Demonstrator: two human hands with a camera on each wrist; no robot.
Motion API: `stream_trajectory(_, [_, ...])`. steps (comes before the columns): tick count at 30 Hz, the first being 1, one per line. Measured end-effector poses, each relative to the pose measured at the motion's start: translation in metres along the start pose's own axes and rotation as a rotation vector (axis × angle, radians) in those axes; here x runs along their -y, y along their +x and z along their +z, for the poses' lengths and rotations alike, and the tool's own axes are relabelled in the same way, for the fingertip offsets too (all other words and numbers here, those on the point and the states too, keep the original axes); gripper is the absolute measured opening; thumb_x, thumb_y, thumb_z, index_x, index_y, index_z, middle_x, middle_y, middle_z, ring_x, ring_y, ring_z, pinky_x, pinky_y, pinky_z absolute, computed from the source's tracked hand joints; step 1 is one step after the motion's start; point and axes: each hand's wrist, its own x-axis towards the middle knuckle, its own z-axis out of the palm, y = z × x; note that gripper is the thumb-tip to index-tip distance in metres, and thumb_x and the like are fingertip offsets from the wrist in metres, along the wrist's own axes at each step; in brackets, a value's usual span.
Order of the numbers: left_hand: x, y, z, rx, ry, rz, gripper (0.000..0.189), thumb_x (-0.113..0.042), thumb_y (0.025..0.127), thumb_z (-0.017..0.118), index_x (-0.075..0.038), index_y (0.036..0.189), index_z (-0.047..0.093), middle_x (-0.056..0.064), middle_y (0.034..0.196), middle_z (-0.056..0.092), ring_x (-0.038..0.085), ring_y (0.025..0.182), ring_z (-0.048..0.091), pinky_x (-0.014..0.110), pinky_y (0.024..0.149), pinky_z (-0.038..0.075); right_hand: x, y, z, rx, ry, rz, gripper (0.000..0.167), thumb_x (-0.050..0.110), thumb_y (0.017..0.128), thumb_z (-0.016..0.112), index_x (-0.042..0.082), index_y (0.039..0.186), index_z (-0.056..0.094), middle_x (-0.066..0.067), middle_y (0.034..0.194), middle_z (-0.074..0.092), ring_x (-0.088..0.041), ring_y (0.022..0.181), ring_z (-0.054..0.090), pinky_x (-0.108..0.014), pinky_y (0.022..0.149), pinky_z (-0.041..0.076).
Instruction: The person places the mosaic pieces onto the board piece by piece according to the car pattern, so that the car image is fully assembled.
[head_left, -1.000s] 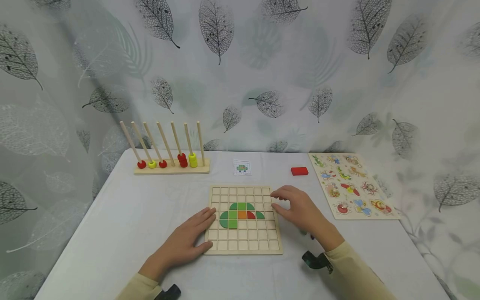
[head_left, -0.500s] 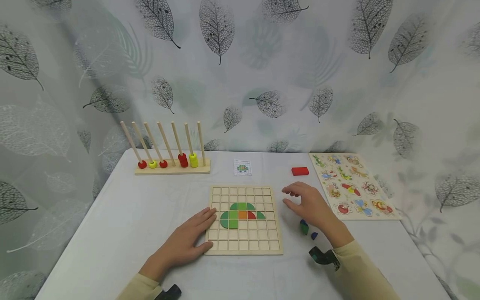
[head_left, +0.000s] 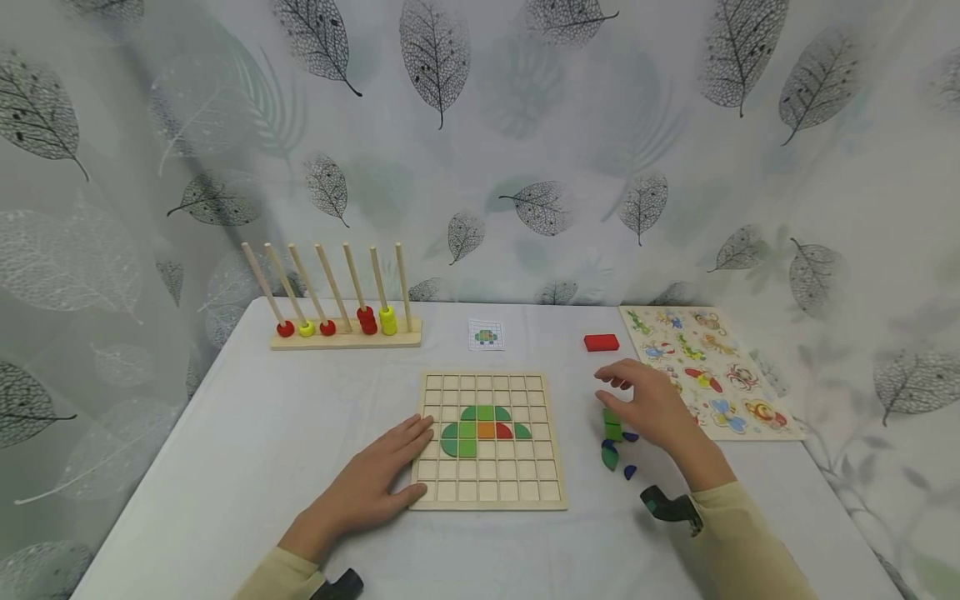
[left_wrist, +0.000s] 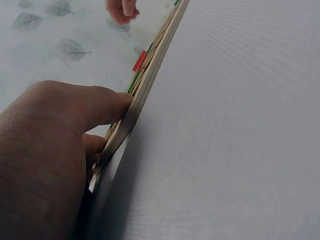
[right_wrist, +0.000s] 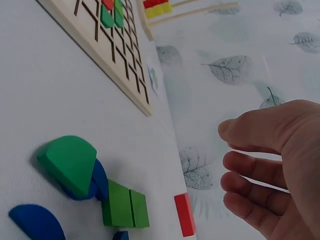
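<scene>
A wooden grid board (head_left: 491,505) lies flat on the white table. Green, orange and red pieces (head_left: 476,429) fill some of its cells. My left hand (head_left: 378,473) rests against the board's left edge, fingertips on the rim, thumb near the lower corner. To the right of the board, my right hand (head_left: 651,402) hangs above the table with its fingers loosely bent and nothing between them. Just below it lie green square blocks (head_left: 612,427), a dark green rounded piece (right_wrist: 70,162) and several blue pieces (right_wrist: 37,222); the hand partly covers this group in the head view.
Behind the board lies a small pattern card (head_left: 486,335), with a red block (head_left: 602,342) to its right. A peg abacus (head_left: 345,341) with red and yellow beads stands at the back left. An animal puzzle board (head_left: 750,434) lies at the right edge.
My right hand has moved right, away from the board's right edge, uncovering the blue and green pieces on the table. The left hand stays on the board.
</scene>
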Motion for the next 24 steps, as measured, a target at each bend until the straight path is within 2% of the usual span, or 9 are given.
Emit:
stream_trajectory(12, [0.000,0.000,0.000,0.004,-0.007,-0.013,0.076,-0.042,0.101,0.070,-0.007,0.165,0.047,0.002,0.175,0.035,0.026,0.162,0.029,0.055,0.124,0.035,-0.017,-0.011,-0.005,0.074,-0.007,0.088,0.027,0.012,0.097,0.083,0.005,0.122,0.079,-0.011,0.117,0.076,-0.029,0.101,0.067,-0.049,0.087,0.059])
stream_trajectory(24, [-0.001,0.000,-0.001,0.006,-0.015,-0.008,0.076,-0.041,0.101,0.071,-0.006,0.164,0.047,0.003,0.175,0.036,0.026,0.162,0.029,0.056,0.124,0.035,-0.030,-0.017,0.004,0.138,0.007,0.155,0.019,0.010,0.096,0.081,0.009,0.115,0.083,-0.003,0.107,0.076,-0.025,0.098,0.066,-0.044,0.084,0.059])
